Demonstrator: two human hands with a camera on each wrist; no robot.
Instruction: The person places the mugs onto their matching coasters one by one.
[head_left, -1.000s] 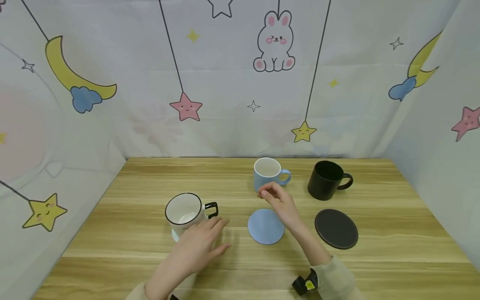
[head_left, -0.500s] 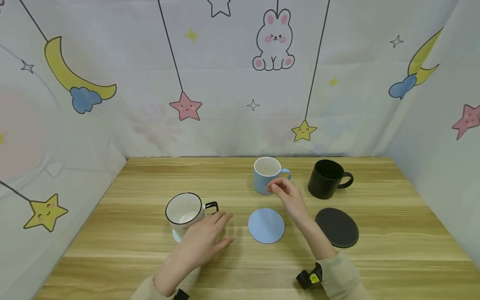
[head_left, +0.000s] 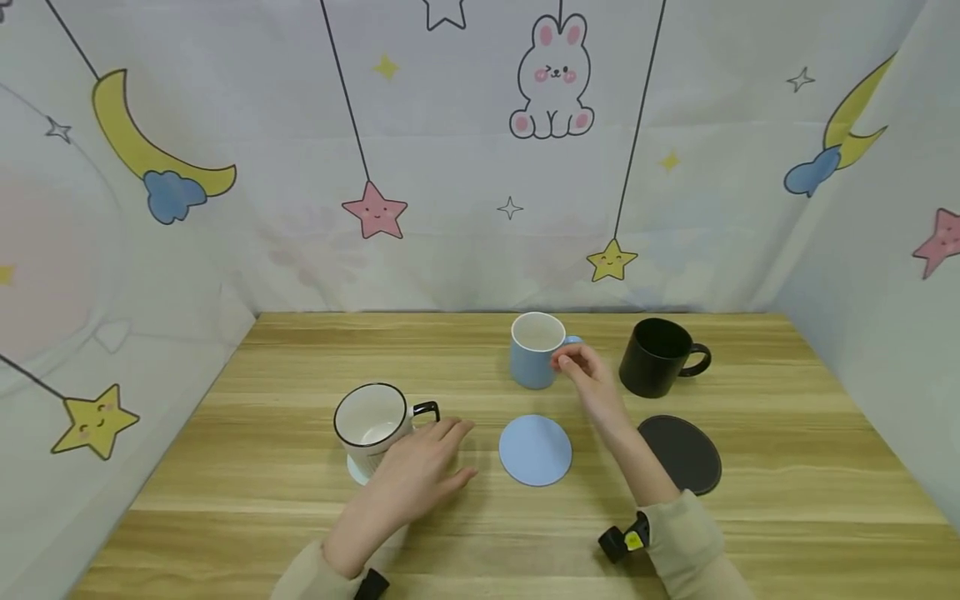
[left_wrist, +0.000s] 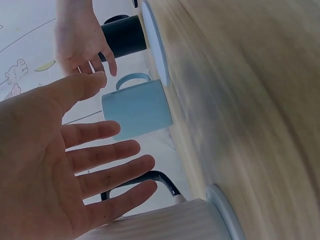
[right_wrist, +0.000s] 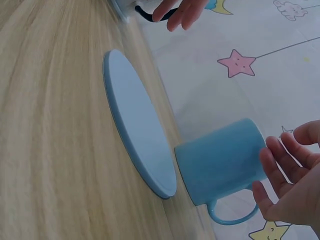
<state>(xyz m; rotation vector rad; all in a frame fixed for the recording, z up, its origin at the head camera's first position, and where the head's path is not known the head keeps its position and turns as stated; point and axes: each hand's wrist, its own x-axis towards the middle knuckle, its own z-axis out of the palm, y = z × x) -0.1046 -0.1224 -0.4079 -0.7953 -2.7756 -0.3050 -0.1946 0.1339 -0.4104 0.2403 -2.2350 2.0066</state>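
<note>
A white mug (head_left: pixel 369 425) with a black rim and black handle stands on a pale coaster (head_left: pixel 356 472). My left hand (head_left: pixel 416 471) hovers beside this mug, palm inward and fingers extended, with nothing in it; the left wrist view shows the spread fingers (left_wrist: pixel 112 177) overlapping the handle. Farther back stands a light blue mug (head_left: pixel 531 360), its handle partly hidden behind my right hand (head_left: pixel 596 392). That hand's loosely bent fingers are right by the mug's handle side and hold nothing. In the right wrist view the fingertips come close to the blue mug (right_wrist: pixel 220 162).
A round blue coaster (head_left: pixel 536 450) lies in front of the blue mug, between my hands. At the right are a black mug (head_left: pixel 651 360) and a black coaster (head_left: pixel 688 457), the latter partly behind my right forearm. A patterned curtain (head_left: pixel 450 167) surrounds the wooden table (head_left: pixel 300 350).
My right hand has moved right and slightly back, from in front of the blue mug to its handle. The left hand has drifted slightly right. The mugs and coasters have stayed put.
</note>
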